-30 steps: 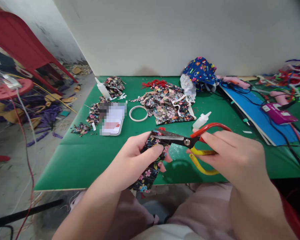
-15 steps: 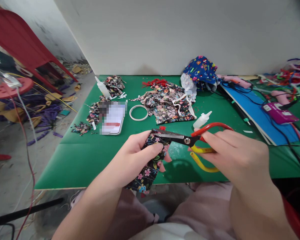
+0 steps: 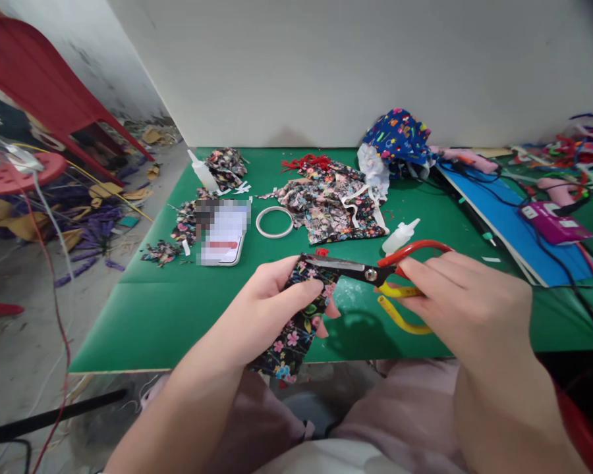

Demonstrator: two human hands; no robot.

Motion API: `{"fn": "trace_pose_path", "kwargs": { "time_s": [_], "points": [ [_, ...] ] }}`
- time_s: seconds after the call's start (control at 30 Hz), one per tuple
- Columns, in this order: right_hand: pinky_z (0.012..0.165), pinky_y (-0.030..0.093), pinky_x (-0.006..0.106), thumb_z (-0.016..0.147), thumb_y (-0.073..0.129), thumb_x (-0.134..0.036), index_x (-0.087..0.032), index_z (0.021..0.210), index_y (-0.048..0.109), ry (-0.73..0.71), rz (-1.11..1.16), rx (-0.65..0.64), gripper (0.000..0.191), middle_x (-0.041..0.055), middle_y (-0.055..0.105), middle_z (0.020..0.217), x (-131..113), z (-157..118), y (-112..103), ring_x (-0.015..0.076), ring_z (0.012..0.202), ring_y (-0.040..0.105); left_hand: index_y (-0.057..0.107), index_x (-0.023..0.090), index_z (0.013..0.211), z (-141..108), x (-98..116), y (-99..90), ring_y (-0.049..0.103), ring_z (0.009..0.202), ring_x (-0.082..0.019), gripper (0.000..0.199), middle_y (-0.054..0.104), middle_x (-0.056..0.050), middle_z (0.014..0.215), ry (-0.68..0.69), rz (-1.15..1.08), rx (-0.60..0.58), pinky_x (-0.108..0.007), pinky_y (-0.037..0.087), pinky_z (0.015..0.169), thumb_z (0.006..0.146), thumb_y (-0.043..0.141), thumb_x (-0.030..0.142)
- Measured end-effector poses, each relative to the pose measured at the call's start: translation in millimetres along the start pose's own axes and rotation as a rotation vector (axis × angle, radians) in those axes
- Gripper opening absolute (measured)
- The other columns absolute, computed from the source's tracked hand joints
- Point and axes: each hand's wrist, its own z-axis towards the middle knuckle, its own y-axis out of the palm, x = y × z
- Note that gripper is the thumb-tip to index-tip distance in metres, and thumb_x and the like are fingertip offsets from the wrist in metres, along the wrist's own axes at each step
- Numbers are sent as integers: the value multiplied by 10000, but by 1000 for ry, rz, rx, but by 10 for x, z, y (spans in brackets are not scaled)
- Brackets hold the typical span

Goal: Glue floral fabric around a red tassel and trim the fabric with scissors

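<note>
My left hand (image 3: 271,309) pinches a strip of black floral fabric (image 3: 291,339), thumb on top and fingertips showing past its right side. The strip hangs over the table's front edge. Closed round the handles of a pair of scissors (image 3: 370,274) with red and yellow grips is my right hand (image 3: 469,309). The blades lie along the strip's top end, pointing left, and look nearly closed. Just beyond them is a small red piece (image 3: 321,252) on the green table (image 3: 178,322). Part of the scissor handles is hidden by my right fingers.
Farther back lie a heap of floral fabric (image 3: 333,214), a white ring of tape (image 3: 275,222), a phone (image 3: 227,230) and a squeeze bottle (image 3: 401,237). Another bottle (image 3: 202,172) stands at back left. A blue board (image 3: 504,230), cables and a purple box (image 3: 553,222) occupy the right.
Almost nothing differs. The scissors' yellow lower handle has shifted slightly up, and the blades still rest at the fabric strip's top end. My left hand keeps its hold.
</note>
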Motion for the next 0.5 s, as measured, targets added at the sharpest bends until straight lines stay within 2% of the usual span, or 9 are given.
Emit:
{"fn": "trace_pose_path", "kwargs": {
  "time_s": [0.23, 0.3, 0.4, 0.5],
  "points": [
    [505, 281, 251, 782, 609, -182, -175, 790, 601, 15, -19, 0, 13, -40, 510, 576, 15, 0, 48, 118, 623, 484, 616, 157, 748, 9, -27, 15, 617, 515, -75, 132, 697, 25, 698, 13, -5, -2, -139, 489, 485, 828, 581, 257],
    [501, 285, 250, 782, 603, -174, -177, 745, 578, 24, -14, 4, 44, -40, 504, 563, 22, -6, 66, 118, 615, 497, 618, 160, 742, 14, -35, 17, 617, 518, -72, 143, 699, 27, 703, 9, 4, -2, -138, 487, 487, 833, 578, 263],
    [505, 301, 254, 784, 610, -200, -185, 735, 561, 33, -14, 12, 71, -33, 524, 574, 31, -4, 106, 126, 612, 519, 614, 166, 747, 15, -41, 12, 620, 521, -76, 142, 696, 28, 696, 2, 3, -5, -142, 484, 488, 831, 586, 277],
    [528, 334, 254, 761, 663, -288, -188, 810, 566, 48, -25, 14, 148, -9, 598, 677, 37, 14, 139, 139, 649, 557, 617, 167, 771, 5, -33, 4, 620, 521, -82, 126, 689, 24, 689, 2, -6, 16, -146, 479, 483, 823, 594, 279]
  ]
}}
